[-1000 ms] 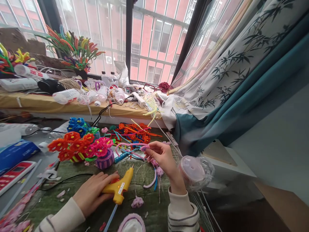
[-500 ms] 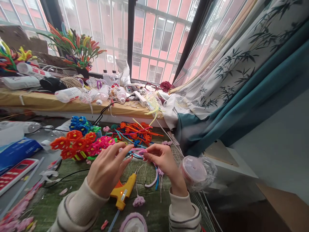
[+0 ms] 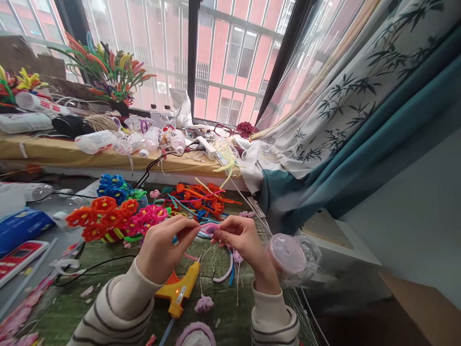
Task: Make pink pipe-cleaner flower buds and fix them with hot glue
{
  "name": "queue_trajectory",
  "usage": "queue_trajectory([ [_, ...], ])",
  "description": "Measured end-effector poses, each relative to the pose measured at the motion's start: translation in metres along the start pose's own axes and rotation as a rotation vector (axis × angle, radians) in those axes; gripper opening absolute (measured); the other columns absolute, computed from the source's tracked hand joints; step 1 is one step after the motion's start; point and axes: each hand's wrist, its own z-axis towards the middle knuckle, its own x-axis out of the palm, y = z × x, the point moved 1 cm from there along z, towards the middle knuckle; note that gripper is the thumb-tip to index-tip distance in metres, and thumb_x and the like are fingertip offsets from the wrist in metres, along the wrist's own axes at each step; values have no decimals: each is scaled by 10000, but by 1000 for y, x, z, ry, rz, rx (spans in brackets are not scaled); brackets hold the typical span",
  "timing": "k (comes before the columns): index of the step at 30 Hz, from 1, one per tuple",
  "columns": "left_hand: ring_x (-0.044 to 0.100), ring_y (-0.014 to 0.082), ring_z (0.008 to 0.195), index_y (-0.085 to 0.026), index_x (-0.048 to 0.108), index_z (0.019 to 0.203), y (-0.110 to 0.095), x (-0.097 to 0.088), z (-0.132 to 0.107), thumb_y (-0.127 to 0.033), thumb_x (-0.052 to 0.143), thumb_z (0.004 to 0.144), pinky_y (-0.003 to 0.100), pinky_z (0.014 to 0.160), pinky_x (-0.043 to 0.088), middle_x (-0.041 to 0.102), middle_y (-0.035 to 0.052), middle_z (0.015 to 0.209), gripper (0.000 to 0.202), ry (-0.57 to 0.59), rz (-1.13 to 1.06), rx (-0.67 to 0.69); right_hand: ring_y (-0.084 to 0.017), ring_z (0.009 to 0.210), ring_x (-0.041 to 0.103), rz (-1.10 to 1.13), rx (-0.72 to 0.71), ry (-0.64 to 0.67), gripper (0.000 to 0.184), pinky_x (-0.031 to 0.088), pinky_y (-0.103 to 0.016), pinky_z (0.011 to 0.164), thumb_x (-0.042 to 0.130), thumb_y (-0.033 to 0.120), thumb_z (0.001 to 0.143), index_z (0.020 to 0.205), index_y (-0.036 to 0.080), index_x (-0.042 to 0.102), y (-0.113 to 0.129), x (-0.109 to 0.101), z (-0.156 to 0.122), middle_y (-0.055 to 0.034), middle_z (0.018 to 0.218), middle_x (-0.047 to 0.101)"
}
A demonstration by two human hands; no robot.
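Observation:
Both my hands are raised over a green mat (image 3: pixel 72 298). My left hand (image 3: pixel 162 247) and my right hand (image 3: pixel 241 240) pinch a small looped pink and blue pipe cleaner (image 3: pixel 208 230) between them. Just below my left hand, a yellow hot glue gun (image 3: pixel 178 290) lies on the mat, touching neither hand. Orange and pink pipe-cleaner flowers (image 3: pixel 108 218) stand just beyond my left hand. A tangle of orange pipe cleaners (image 3: pixel 198 202) lies beyond the loop, and a small pink pipe-cleaner curl (image 3: pixel 204 304) sits near the glue gun.
Blue pipe-cleaner flowers (image 3: pixel 112 188) stand behind the orange ones. A film-wrapped pink spool (image 3: pixel 292 257) sits by my right wrist. Bottles and a white power strip (image 3: pixel 206 148) crowd the windowsill (image 3: pixel 108 161) ahead. A teal and bamboo-print curtain (image 3: pixel 345 120) hangs at right.
My left hand has left the glue gun, risen and closed on the pipe cleaner beside my right hand. The glue gun lies on the mat.

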Motion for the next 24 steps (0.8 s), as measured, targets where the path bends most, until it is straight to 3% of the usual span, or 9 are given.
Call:
queue_trajectory([
  [11, 651, 129, 610, -184, 722, 770, -3, 3, -1, -276, 630, 846, 207, 605, 504, 732, 23, 721, 151, -34, -61, -41, -199, 627, 715, -3, -8, -3, 296, 553, -269, 550, 839, 413, 658, 715, 172, 678, 1, -1, -1, -37, 655, 736],
  [19, 690, 155, 581, -169, 737, 774, -3, 11, -1, -386, 673, 817, 217, 564, 556, 759, 42, 699, 231, -72, -296, -225, -221, 655, 732, 24, -14, -24, 305, 566, -292, 578, 823, 443, 672, 725, 184, 670, 4, 2, -1, -34, 668, 742],
  [24, 720, 175, 632, -165, 734, 821, 1, 17, -3, -389, 716, 790, 231, 611, 592, 768, 42, 728, 226, -30, -465, -289, -231, 692, 747, 53, -5, -35, 304, 578, -292, 609, 820, 438, 681, 757, 184, 672, 2, 2, 0, -41, 718, 762],
])
